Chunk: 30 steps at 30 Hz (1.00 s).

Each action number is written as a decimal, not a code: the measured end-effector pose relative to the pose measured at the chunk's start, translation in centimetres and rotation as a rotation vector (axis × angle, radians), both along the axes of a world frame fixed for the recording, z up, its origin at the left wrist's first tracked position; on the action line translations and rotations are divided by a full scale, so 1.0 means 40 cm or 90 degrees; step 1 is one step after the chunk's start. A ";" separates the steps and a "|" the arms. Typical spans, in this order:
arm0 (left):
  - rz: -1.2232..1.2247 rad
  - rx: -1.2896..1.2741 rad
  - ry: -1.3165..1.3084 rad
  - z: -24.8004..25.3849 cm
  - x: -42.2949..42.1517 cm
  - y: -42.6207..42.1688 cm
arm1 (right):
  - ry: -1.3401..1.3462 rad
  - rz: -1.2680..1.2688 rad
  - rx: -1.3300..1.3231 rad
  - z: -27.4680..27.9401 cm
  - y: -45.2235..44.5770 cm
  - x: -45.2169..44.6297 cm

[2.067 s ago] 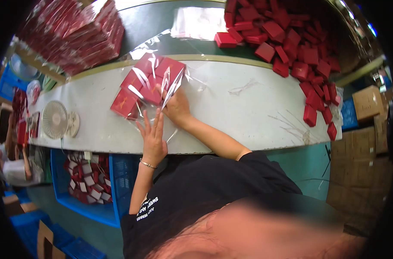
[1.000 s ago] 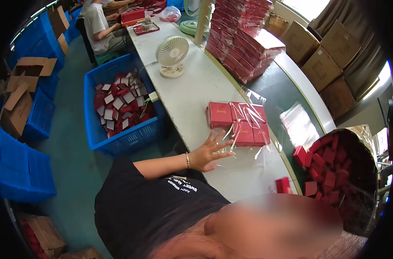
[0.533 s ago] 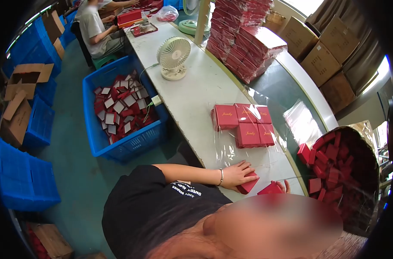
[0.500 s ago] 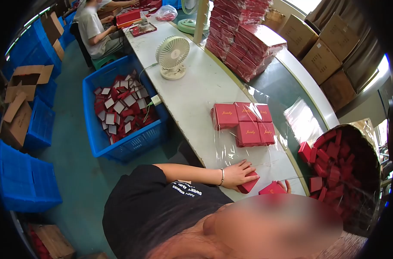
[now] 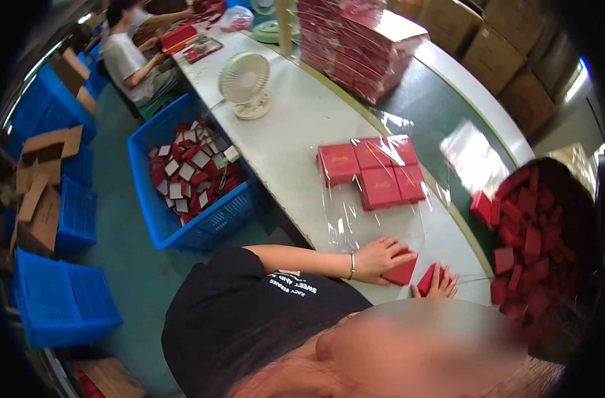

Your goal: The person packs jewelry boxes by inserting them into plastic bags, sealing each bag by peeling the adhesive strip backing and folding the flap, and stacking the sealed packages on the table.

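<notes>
My left hand [image 5: 375,260], with a bracelet at the wrist, is wrapped over a red box [image 5: 402,270] near the table's front edge. Just right of it, my right hand [image 5: 439,284] has its fingers on another red box [image 5: 428,277]; the lower part of this hand is hidden. Farther back on the table, several red boxes [image 5: 380,186] with gold lettering sit side by side in a clear plastic bag [image 5: 345,222]. The bag's near part lies loose toward my left hand.
A fan [image 5: 244,78] stands on the white table [image 5: 286,132]. Tall wrapped stacks [image 5: 355,56] rise behind. Loose red boxes [image 5: 531,242] pile up at right, near clear bags [image 5: 475,156]. A blue crate [image 5: 199,222] holds more boxes. A co-worker [image 5: 126,56] sits at far left.
The view has turned slightly. My left hand has gone from beside the bagged boxes to a loose red box. More of my right hand now shows, with its fingers over its box.
</notes>
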<state>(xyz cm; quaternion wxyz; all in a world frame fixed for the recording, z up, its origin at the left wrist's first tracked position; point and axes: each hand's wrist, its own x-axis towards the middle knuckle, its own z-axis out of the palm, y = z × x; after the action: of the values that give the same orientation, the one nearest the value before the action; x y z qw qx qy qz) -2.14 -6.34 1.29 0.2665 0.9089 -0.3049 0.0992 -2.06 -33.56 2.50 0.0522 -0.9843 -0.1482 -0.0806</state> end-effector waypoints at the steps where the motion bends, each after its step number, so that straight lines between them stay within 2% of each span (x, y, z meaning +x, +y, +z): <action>1: -0.014 -0.036 0.030 -0.009 0.003 -0.003 | 0.001 -0.006 -0.037 0.035 0.006 -0.003; 2: -0.013 -0.047 0.062 -0.010 -0.001 -0.002 | 0.006 -0.023 -0.078 0.062 0.004 -0.009; 3: -0.011 -0.066 0.086 -0.006 -0.010 0.005 | 0.019 -0.036 -0.009 0.056 -0.002 -0.007; 6: -0.033 -0.129 0.019 0.079 -0.059 0.069 | -0.013 -0.127 0.122 -0.016 -0.016 -0.006; 8: 0.024 -0.138 -0.066 0.109 -0.087 0.123 | -0.088 -0.193 0.109 -0.060 -0.027 -0.017; 10: 0.123 -0.053 -0.164 0.078 -0.090 0.191 | -0.120 -0.208 0.359 -0.002 0.021 -0.036; 12: 0.157 0.044 -0.107 0.062 -0.086 0.243 | -0.171 -0.163 0.364 0.044 0.092 -0.050; 14: 0.162 0.100 -0.058 0.040 -0.084 0.265 | -0.136 -0.110 0.390 0.080 0.200 -0.075; 16: 0.182 0.165 -0.051 0.023 -0.088 0.267 | -0.079 -0.081 0.336 0.051 0.271 -0.093; 17: 0.194 0.197 -0.047 0.018 -0.090 0.267 | -0.086 -0.089 0.245 0.038 0.296 -0.107; 18: 0.203 0.175 -0.049 0.020 -0.090 0.266 | -0.094 -0.096 0.155 0.029 0.310 -0.114; 21: 0.219 0.088 -0.052 0.024 -0.097 0.265 | 0.035 -0.111 0.286 0.028 0.289 -0.109; 24: 0.201 -0.031 -0.073 0.010 -0.094 0.266 | 0.087 -0.036 0.454 0.063 0.242 -0.070; 25: 0.201 -0.058 -0.089 0.000 -0.090 0.267 | 0.090 0.071 0.539 0.074 0.236 -0.043; 28: 0.194 -0.124 -0.121 -0.014 -0.090 0.258 | 0.251 0.373 0.788 0.038 0.280 0.042; 30: 0.185 -0.148 -0.144 -0.021 -0.085 0.257 | 0.288 0.459 0.694 0.013 0.333 0.109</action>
<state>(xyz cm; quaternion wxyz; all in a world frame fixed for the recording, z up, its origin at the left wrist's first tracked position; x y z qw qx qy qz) -5.55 3.95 0.45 0.3163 0.8895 -0.1854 0.2726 2.31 -20.22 3.01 0.5926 -0.6994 -0.3901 0.0861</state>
